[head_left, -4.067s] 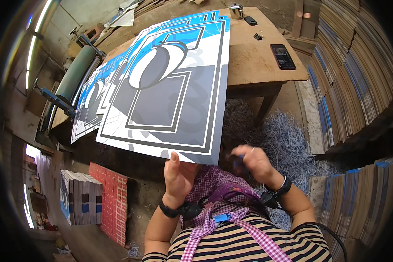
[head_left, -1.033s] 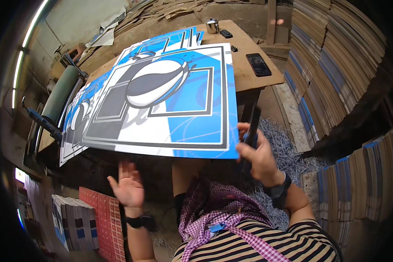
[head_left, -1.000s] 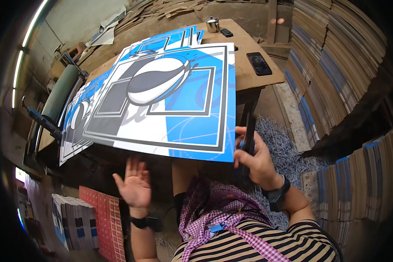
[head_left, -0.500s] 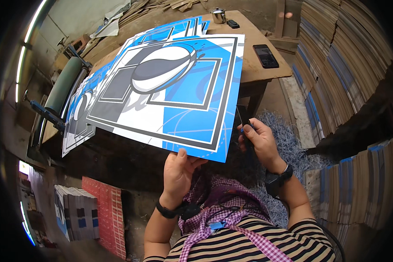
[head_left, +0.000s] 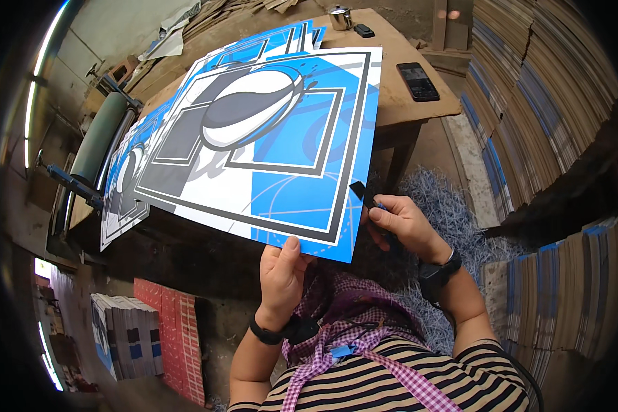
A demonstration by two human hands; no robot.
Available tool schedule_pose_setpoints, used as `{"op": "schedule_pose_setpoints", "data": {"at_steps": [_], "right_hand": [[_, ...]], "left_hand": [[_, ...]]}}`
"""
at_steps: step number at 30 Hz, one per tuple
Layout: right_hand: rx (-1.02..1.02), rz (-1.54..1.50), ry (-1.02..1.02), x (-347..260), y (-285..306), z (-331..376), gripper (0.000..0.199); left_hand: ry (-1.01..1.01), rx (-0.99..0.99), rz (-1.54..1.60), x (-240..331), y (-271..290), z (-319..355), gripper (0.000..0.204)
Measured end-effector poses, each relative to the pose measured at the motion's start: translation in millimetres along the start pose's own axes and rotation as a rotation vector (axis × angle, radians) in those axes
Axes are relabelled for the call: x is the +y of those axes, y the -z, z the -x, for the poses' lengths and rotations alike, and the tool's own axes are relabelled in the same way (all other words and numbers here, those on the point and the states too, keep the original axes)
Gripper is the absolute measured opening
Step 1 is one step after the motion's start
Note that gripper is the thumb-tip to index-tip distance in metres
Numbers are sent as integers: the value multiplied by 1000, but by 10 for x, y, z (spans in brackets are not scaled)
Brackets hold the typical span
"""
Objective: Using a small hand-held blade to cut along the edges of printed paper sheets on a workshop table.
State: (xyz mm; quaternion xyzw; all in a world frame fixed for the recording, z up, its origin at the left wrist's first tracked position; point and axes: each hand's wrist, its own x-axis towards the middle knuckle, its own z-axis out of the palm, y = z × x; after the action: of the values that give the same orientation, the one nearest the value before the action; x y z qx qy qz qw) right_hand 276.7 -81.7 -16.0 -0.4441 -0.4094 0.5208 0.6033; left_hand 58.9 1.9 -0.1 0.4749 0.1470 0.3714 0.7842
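Note:
My left hand [head_left: 280, 278] grips the lower edge of a large printed sheet [head_left: 288, 172], thumb on top and fingers beneath. The sheet is blue, white and grey, with a ball drawn on it, and slopes up over the table. In my right hand [head_left: 408, 223] is a flat, black-bladed hand tool [head_left: 361, 193], pinched between thumb and fingers. Its blade overlaps the sheet's right edge near the lower corner. My fingers hide most of the handle, and I cannot tell its exact kind. More printed sheets [head_left: 127, 172] lie fanned out behind and left of the held one.
A phone [head_left: 417, 82], a metal cup [head_left: 340, 18] and a small black object [head_left: 364, 30] rest on the wooden table [head_left: 426, 117]. Shredded paper [head_left: 439, 199] covers the floor at right. Tall board stacks [head_left: 529, 89] line the right side. A green roller [head_left: 99, 137] stands left.
My right hand has moved slightly left and down, turning the tool so its blade now crosses the sheet's right edge. My left hand keeps its grip, and the sheet's near corner has dipped slightly.

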Motion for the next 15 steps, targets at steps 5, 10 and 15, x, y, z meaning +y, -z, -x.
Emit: {"op": "schedule_pose_setpoints", "data": {"at_steps": [5, 10, 15], "right_hand": [[-135, 56, -83, -44, 21, 65, 28], [-205, 98, -148, -14, -50, 202, 25], [-313, 326, 111, 109, -171, 329, 23]], "left_hand": [[1, 93, 6, 15, -123, -13, 24], [-15, 72, 9, -1, -96, -10, 30], [-4, 87, -12, -7, -77, -5, 33]]}}
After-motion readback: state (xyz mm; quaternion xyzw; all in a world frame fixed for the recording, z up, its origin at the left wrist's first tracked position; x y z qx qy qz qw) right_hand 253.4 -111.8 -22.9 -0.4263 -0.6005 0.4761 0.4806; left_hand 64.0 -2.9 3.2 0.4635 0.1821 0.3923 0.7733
